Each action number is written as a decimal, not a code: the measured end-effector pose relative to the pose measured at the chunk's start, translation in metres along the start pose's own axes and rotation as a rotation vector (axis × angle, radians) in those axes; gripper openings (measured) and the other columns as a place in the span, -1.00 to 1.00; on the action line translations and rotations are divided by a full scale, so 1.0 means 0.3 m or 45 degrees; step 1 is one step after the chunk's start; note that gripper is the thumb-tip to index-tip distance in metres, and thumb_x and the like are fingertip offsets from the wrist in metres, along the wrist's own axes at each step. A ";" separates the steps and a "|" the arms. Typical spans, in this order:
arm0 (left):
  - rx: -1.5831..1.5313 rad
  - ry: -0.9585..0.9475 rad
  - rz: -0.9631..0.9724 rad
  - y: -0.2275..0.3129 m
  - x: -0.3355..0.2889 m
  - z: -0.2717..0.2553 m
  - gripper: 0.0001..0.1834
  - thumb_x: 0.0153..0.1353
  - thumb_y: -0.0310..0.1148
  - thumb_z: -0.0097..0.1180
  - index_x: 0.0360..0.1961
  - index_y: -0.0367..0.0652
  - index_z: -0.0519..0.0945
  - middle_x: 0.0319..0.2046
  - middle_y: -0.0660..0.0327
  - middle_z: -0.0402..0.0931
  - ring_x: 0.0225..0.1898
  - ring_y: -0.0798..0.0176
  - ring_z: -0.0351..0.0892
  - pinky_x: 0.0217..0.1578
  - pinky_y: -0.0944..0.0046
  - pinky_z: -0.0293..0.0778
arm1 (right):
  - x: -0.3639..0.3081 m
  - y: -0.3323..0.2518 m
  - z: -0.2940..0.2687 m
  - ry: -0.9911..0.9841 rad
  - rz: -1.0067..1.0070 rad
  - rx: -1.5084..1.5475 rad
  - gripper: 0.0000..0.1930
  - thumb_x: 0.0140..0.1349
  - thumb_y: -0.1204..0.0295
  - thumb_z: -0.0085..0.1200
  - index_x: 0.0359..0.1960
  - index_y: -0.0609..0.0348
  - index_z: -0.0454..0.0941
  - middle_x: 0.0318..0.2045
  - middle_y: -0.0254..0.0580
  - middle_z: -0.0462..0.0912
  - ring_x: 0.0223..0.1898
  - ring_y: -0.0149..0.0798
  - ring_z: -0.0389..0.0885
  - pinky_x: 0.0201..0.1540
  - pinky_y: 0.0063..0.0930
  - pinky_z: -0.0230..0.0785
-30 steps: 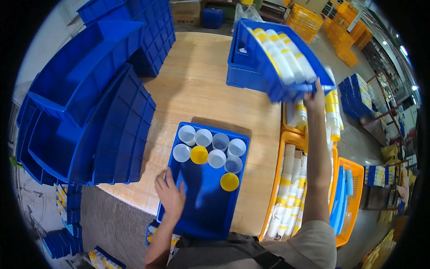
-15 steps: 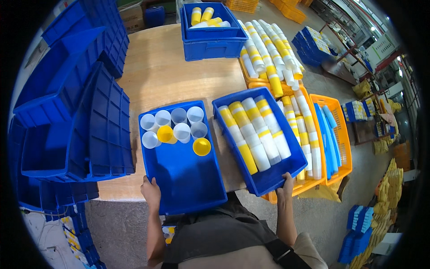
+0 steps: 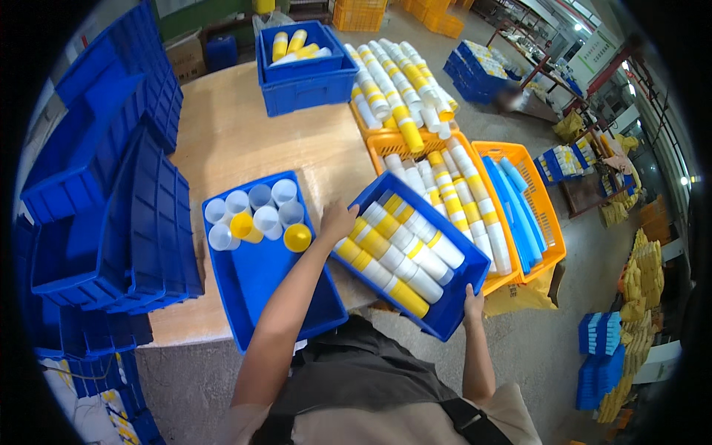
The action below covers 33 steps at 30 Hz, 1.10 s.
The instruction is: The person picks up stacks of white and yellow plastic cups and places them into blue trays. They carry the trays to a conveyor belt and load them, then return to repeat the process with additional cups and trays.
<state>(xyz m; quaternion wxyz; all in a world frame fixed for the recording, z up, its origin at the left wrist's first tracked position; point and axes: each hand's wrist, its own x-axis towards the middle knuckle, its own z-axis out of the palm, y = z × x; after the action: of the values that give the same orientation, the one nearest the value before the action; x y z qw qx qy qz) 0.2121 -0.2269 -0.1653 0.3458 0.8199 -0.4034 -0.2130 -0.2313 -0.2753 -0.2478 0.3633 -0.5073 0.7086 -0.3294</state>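
Along the near right edge of the wooden table (image 3: 222, 133), the right hand (image 3: 473, 304) grasps the near end of a blue bin (image 3: 454, 300) holding white-and-yellow cylinders (image 3: 400, 252); its long axis slants away leftward to the left hand (image 3: 339, 222), at the far end, grip unclear. Left of it sits a blue tray (image 3: 263, 297) of cups (image 3: 268, 222).
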 end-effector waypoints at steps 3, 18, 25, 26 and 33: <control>0.162 -0.289 -0.199 0.113 0.079 0.018 -0.50 0.18 -0.16 0.23 0.03 -0.32 0.56 0.01 -0.20 0.56 0.08 -0.23 0.53 0.11 -0.03 0.42 | 0.027 0.003 -0.004 -0.062 0.014 0.015 -0.52 0.44 0.16 -0.10 0.06 0.41 0.51 -0.06 0.09 0.65 -0.06 -0.08 0.63 0.01 -0.24 0.43; -1.161 -0.220 -0.475 0.522 -0.529 -0.293 -0.28 0.31 -0.27 0.19 0.30 -0.30 0.04 -0.23 0.05 0.48 -0.36 0.21 0.60 -0.42 0.22 0.63 | 0.835 -0.605 0.435 -0.526 -0.912 -0.768 -0.42 0.44 -0.02 -0.24 0.04 0.30 0.55 -0.21 0.29 0.65 -0.06 0.22 0.61 0.02 0.00 0.40; -2.138 -0.300 -1.451 0.388 -0.704 0.233 -0.58 0.35 -0.09 0.10 0.07 -0.12 0.39 -0.04 0.06 0.53 -0.22 0.13 0.57 -0.24 0.29 0.57 | 0.532 -1.222 0.958 -0.943 -1.444 -1.102 -0.49 0.31 -0.06 -0.05 -0.12 0.14 0.68 -0.12 0.05 0.69 -0.05 0.05 0.65 0.02 -0.13 0.46; -2.130 -0.264 -1.516 0.385 -0.691 0.289 -0.60 0.35 -0.10 0.10 0.05 -0.10 0.40 -0.02 0.06 0.51 -0.22 0.17 0.55 -0.26 0.31 0.56 | 0.497 -1.221 1.035 -0.934 -1.503 -1.205 -0.53 0.31 -0.05 -0.03 -0.11 0.08 0.67 -0.11 0.01 0.69 -0.04 0.03 0.65 0.04 -0.13 0.46; -2.137 -0.389 -1.590 0.331 -0.679 0.278 -0.59 0.38 -0.25 0.07 0.10 -0.30 0.38 -0.10 0.00 0.57 -0.15 0.18 0.67 -0.12 0.29 0.63 | 0.173 -1.100 1.183 -1.034 -1.741 -0.752 -0.70 0.31 0.25 0.07 -0.02 0.12 0.61 -0.05 0.04 0.65 0.04 0.04 0.58 0.12 -0.17 0.40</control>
<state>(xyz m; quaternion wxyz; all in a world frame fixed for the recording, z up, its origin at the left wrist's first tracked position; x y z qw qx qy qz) -0.0102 -0.1384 -0.1335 0.5764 0.3446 0.3275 -0.6646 0.2167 -0.4484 -0.1655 0.1630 -0.9771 0.1174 -0.0703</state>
